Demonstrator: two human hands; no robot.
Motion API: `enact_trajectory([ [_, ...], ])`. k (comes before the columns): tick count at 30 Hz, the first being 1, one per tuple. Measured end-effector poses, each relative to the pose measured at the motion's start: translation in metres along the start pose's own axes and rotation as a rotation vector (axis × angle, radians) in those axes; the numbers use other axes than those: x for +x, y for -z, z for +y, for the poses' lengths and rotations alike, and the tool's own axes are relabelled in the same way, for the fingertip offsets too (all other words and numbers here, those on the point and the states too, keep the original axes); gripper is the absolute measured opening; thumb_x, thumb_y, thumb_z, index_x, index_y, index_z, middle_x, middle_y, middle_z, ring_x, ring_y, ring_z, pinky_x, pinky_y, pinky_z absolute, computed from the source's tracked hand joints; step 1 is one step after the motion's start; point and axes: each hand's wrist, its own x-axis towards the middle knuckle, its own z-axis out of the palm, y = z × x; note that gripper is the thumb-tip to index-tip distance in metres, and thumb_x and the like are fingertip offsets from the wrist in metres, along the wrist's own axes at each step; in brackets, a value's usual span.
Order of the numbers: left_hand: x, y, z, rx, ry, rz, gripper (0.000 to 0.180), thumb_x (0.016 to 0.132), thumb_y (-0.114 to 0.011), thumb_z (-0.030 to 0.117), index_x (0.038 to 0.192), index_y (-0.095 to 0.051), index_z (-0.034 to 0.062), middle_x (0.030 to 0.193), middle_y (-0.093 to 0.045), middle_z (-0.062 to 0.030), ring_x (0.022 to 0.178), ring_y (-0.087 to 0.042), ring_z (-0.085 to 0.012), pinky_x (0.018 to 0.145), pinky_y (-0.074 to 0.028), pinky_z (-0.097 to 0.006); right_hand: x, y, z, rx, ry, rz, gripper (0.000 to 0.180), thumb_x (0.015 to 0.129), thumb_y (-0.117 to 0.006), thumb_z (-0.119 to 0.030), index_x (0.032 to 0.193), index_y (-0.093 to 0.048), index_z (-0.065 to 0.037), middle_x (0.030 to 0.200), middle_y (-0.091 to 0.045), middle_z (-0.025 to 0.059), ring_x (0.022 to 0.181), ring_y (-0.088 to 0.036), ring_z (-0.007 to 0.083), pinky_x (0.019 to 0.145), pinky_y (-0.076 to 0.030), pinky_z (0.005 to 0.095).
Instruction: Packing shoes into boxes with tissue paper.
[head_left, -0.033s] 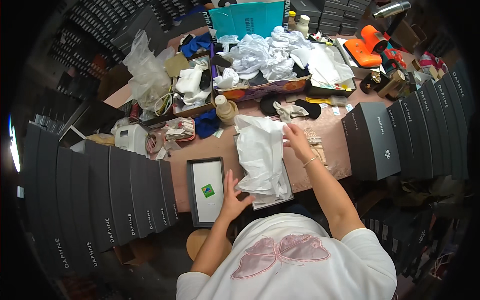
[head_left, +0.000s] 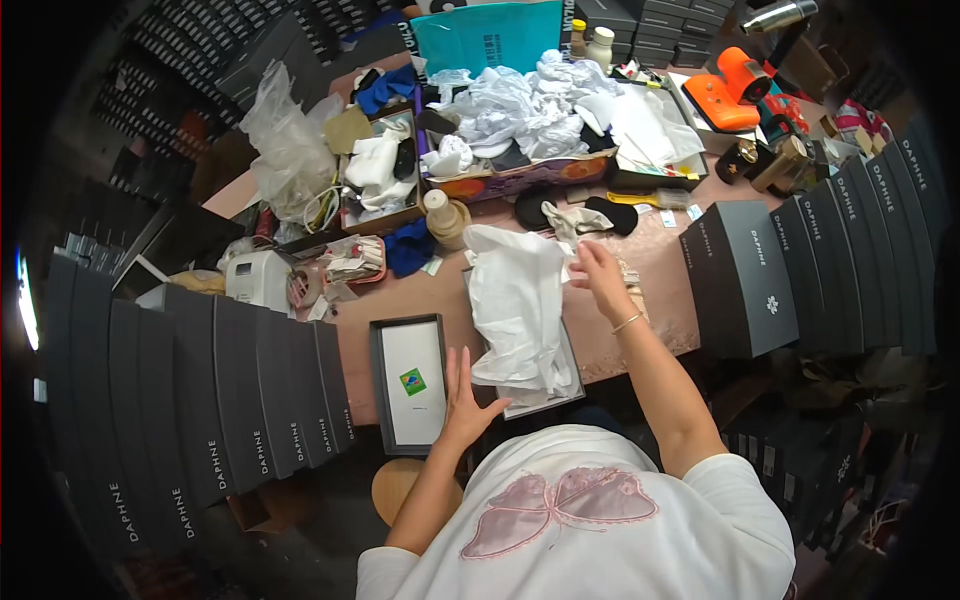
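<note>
White tissue paper (head_left: 515, 300) lies in and over a shoe box (head_left: 572, 370) in front of me, its far end spilling past the box. My left hand (head_left: 467, 405) is at the box's left near edge, fingers spread and thumb by the paper. Just off the paper's far right edge is my right hand (head_left: 602, 283), fingers bent and apart with nothing seen between them. To the left lies a dark box lid (head_left: 376, 350), inside up, with a small green card (head_left: 412, 382) in it. Partly behind my right hand is a beige item (head_left: 632, 283).
Rows of dark shoe boxes flank me at left (head_left: 235, 390) and right (head_left: 745, 280). Behind the work spot are a carton of crumpled white paper (head_left: 520, 110), an orange tape dispenser (head_left: 722, 100), a beige bottle (head_left: 440, 212) and black shoe-shaped pads (head_left: 612, 215).
My right hand has moved slightly to the right, off the tissue paper's edge. The paper's upper part looks smoother. My left hand stays nearly in place.
</note>
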Motion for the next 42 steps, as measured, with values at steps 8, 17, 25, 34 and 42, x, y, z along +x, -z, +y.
enact_trajectory([
  [8,0.012,-0.029,-0.034,0.368,-0.3,0.111,0.045,0.08,-0.063,0.0,0.124,-0.058,0.0046,0.132,-0.046,-0.02,0.119,-0.046,-0.0388,0.099,-0.04,-0.044,-0.05,0.132,0.067,-1.279,0.263,0.038,0.088,0.073,-0.076,-0.025,0.144,-0.029,-0.006,0.137,-0.035,0.0295,0.121,-0.044,0.0443,0.1,-0.04,0.0467],
  [17,0.077,-0.021,0.066,0.299,-0.433,0.358,0.01,0.082,-0.064,0.001,0.092,-0.066,0.0012,0.088,-0.061,-0.012,0.081,-0.06,-0.0305,0.069,-0.049,-0.037,-0.126,0.124,-0.041,-0.063,-0.16,-0.415,0.074,0.081,-0.059,-0.009,0.149,-0.028,-0.006,0.127,-0.05,0.0116,0.093,-0.06,0.0185,0.085,-0.049,0.0275],
  [25,0.086,-0.023,0.051,0.132,-0.107,-0.19,0.013,0.079,-0.068,0.009,0.084,-0.066,-0.0023,0.08,-0.063,-0.0136,0.072,-0.062,-0.0239,0.068,-0.049,-0.033,-0.197,0.115,-0.127,0.057,-0.279,-0.711,0.075,0.079,-0.064,-0.017,0.146,-0.034,-0.002,0.115,-0.056,0.007,0.09,-0.061,0.0133,0.072,-0.051,0.0234],
  [34,0.079,-0.027,0.007,-0.256,0.278,-0.528,0.015,0.081,-0.072,0.014,0.085,-0.067,0.0012,0.074,-0.061,0.0004,0.071,-0.055,-0.0069,0.064,-0.045,-0.023,-0.248,0.078,-0.104,-0.159,-0.27,-0.718,0.065,0.082,-0.061,-0.021,0.141,-0.041,-0.001,0.145,-0.037,0.017,0.116,-0.053,0.0225,0.092,-0.047,0.0318],
  [42,0.06,-0.018,0.078,0.202,-0.518,0.065,0.008,0.086,-0.06,0.004,0.094,-0.058,0.0058,0.084,-0.059,-0.0154,0.07,-0.06,-0.0325,0.063,-0.049,-0.037,-0.229,0.028,-0.067,-0.744,0.288,-0.733,0.066,0.079,-0.054,-0.021,0.141,-0.04,-0.004,0.145,-0.036,0.0253,0.12,-0.051,0.038,0.101,-0.041,0.038],
])
